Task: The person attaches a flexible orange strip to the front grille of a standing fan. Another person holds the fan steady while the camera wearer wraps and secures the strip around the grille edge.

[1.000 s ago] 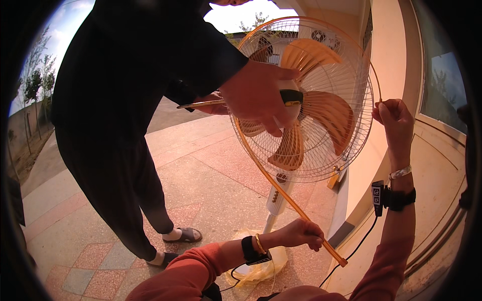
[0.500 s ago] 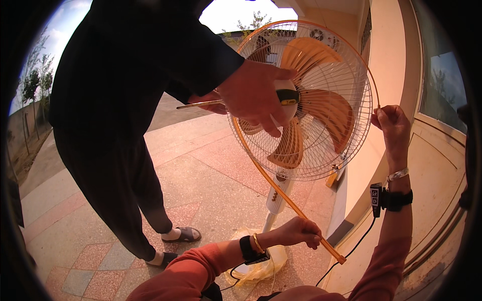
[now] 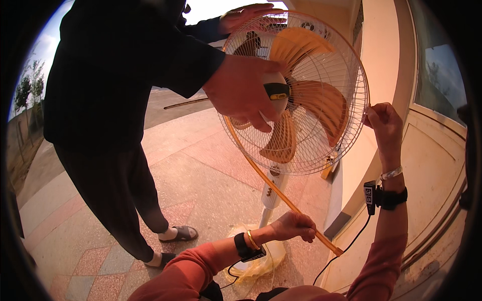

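Observation:
A standing fan with orange blades [image 3: 319,105] and a white wire guard [image 3: 326,163] faces me. An orange edging strip [image 3: 271,183] runs round part of the guard's rim, and its loose lower end slants down past the stand. My left hand [image 3: 293,226] is closed around this strip near its loose end. At the guard's right edge my right hand [image 3: 385,120] pinches the strip's other end; its fingertips partly hide it. Another person's hand [image 3: 241,88] covers the fan's white hub, and that person's other hand [image 3: 253,17] rests at the top rim.
The other person, in dark clothes [image 3: 108,100], stands at the left. A thin rod [image 3: 187,103] sticks out beside their hand. Yellowish plastic [image 3: 236,273] wraps the fan's base. A cream door [image 3: 427,160] and wall lie on the right. Cables hang from my wrist straps.
The fan has shifted slightly left and up, and both my hands moved a little with it. The other person's second hand has risen from behind the hub to the guard's top.

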Tool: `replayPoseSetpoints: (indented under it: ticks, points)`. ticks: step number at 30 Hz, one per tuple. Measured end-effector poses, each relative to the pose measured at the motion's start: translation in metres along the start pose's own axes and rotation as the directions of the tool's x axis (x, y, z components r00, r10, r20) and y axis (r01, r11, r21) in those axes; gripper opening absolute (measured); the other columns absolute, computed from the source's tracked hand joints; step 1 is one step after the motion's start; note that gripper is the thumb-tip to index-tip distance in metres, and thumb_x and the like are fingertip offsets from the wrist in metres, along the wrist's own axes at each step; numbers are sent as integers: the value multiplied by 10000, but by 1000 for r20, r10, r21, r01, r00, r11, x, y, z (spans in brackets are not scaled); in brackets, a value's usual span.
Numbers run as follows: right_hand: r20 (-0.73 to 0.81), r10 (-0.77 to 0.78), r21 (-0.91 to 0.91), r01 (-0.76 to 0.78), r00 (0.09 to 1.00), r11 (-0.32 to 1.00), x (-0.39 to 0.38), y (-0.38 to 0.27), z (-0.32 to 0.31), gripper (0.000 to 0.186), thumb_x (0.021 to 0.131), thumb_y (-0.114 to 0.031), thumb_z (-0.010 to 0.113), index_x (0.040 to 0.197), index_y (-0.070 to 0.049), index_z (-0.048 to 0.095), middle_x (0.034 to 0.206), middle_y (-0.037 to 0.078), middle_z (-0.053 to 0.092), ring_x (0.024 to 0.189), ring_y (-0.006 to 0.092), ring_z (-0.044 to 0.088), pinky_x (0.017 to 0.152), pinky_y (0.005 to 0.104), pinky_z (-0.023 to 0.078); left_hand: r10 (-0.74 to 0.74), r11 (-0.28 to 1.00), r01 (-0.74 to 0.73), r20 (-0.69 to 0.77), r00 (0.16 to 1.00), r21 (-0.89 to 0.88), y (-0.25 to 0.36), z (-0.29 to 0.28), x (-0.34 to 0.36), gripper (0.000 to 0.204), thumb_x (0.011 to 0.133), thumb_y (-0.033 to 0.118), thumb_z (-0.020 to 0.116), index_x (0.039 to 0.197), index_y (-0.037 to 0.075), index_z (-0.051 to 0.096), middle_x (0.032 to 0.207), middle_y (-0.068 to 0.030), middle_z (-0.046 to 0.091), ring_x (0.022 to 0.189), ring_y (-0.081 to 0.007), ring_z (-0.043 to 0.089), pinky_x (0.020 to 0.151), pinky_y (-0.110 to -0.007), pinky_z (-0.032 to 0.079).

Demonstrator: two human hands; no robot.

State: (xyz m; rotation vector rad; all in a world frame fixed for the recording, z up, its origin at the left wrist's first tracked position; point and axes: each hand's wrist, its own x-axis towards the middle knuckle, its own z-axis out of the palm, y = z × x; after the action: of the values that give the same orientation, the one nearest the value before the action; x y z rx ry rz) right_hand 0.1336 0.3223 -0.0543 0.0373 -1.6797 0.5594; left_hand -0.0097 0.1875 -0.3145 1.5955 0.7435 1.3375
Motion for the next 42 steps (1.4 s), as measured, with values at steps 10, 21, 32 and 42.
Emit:
replayPoseSetpoints:
  ticks: [10,21,32,42]
  points:
    - [25,8,76,-10,1000,997,-6,-4,-1,36,818,-11,593,809,18,572,733,46,601,640,118,579,640,259,526,-28,998,28,3,1000,-58,-3,-2,1,136,906,97,612,970,-22,628,858,-75,677,813,-160,677,748,-292,567]
    - [-29,12,87,-9,1000,996,-8,-9,0,61,809,-20,625,795,19,580,769,47,611,661,125,604,641,261,544,19,998,-19,-2,1000,-54,-4,-2,-1,143,900,91,616,988,-23,625,857,-88,682,816,-170,679,747,-301,571]
    - [34,-130,-92,133,991,987,-9,5,-9,63,795,-9,644,830,21,601,812,55,625,704,144,602,655,265,519,-9,989,6,-19,1000,-149,-8,-6,9,134,911,99,603,973,-16,631,852,-98,687,790,-188,694,701,-286,581]
    - [34,39,-217,-30,999,976,-4,16,-20,200,891,-160,626,1007,2,613,940,102,673,847,158,656,849,306,539,17,993,-23,-59,998,-119,-23,-6,7,142,910,118,606,949,-10,653,832,-88,692,765,-146,692,691,-252,574]
